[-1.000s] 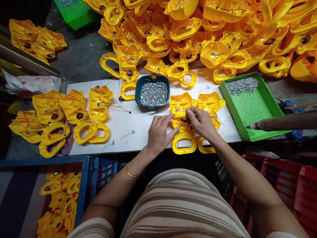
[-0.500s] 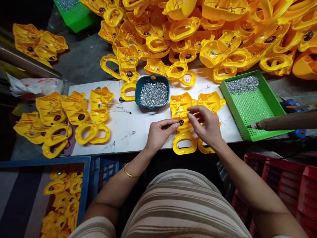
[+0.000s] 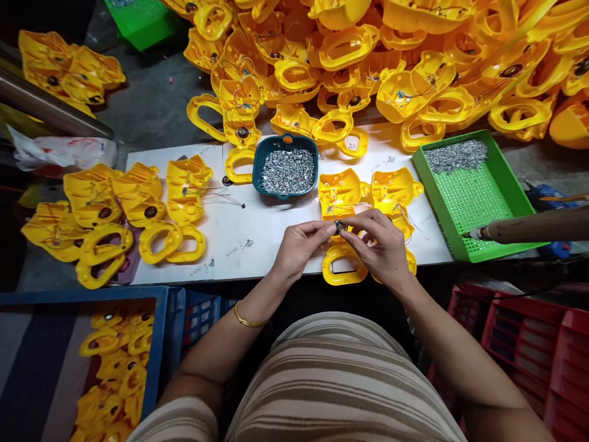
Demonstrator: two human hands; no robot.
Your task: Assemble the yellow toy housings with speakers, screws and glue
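**Small round part pinched between two hands**

The small round part is held just over a yellow shell on the white board. The left hand pinches it from 9 o'clock and the right hand from 3 o'clock, fingertips closed on it. A bowl of screws lies at 11 o'clock, a green tray at 2 o'clock.

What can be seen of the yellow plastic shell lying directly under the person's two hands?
The yellow shell lies flat on the white sheet, hollow side up, its looped handle at the table's near edge. It looks like moulded plastic, with small holes and thin wires inside. The left hand and right hand hover over its middle, fingers pinching a small dark round part. A second shell lies beside it.
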